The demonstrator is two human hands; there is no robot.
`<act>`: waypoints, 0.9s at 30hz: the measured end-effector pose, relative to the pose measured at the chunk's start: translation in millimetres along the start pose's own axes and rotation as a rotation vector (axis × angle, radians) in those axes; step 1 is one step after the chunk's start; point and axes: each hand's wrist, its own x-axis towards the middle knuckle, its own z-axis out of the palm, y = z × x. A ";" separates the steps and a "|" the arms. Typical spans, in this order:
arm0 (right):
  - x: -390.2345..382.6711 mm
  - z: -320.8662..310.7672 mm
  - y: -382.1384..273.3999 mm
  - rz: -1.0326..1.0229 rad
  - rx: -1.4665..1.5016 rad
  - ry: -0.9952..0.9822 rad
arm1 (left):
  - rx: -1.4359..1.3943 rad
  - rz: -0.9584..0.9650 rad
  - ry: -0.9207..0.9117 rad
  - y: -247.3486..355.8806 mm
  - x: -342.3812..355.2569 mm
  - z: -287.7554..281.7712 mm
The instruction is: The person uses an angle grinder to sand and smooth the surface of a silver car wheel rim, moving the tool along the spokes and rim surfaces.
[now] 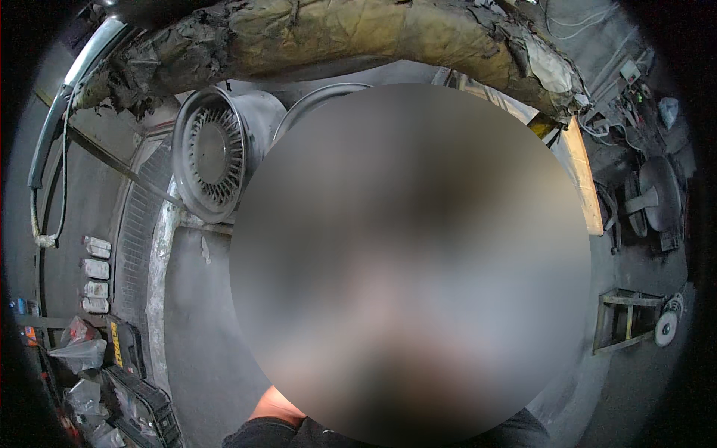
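Showing its spoked face left of the blurred middle, the grey wheel rim (211, 153) is the clearest piece of metal on view! It's up at upper left, face angled toward the left and toward us, barrel trailing off to the right. Look at that outline: a tall oval, its long axis running nearly up and down the frame, leaning a touch, while the axle line cuts more or less across. Just to its right, the curved edge of a second rim (317, 99) arcs up and over before vanishing into the blur.

And the hands? Both hidden! A bare patch of the left arm (278, 405) pokes out at the lower edge above a dark sleeve (261, 434), and that's all. Fingers spread, pressed together or pinching something: I cannot tell for either hand, nor whether they touch the rims.

Overhead, a ragged, yellowish wrapped tube (373, 36) bows right across the top. Down the left side, four pale containers (95, 269) line up above dark cases (142, 407); over on the right, a small metal frame (631, 300) sits beside a pale disc (667, 328).
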 end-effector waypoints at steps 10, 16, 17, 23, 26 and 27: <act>18.0 2.2 -11.2 0.081 0.396 0.173 | 0.278 -0.108 0.079 -79.8 -32.5 -47.0; 14.0 9.0 -11.4 0.121 0.428 0.130 | 0.183 -0.099 0.055 -20.0 -19.0 -16.7; 13.4 11.8 -11.7 0.124 0.430 0.113 | 0.238 -0.137 0.076 -11.2 -17.0 -9.8; 8.5 20.3 -18.6 0.134 0.348 0.040 | 0.405 -0.193 0.070 -18.5 -19.5 -23.8; 10.2 14.0 -12.8 0.112 0.313 0.076 | 0.215 -0.159 0.063 -25.1 -25.8 -20.5; 11.5 12.6 -9.9 0.095 0.327 0.097 | 0.249 -0.143 0.072 -22.9 -25.6 -14.1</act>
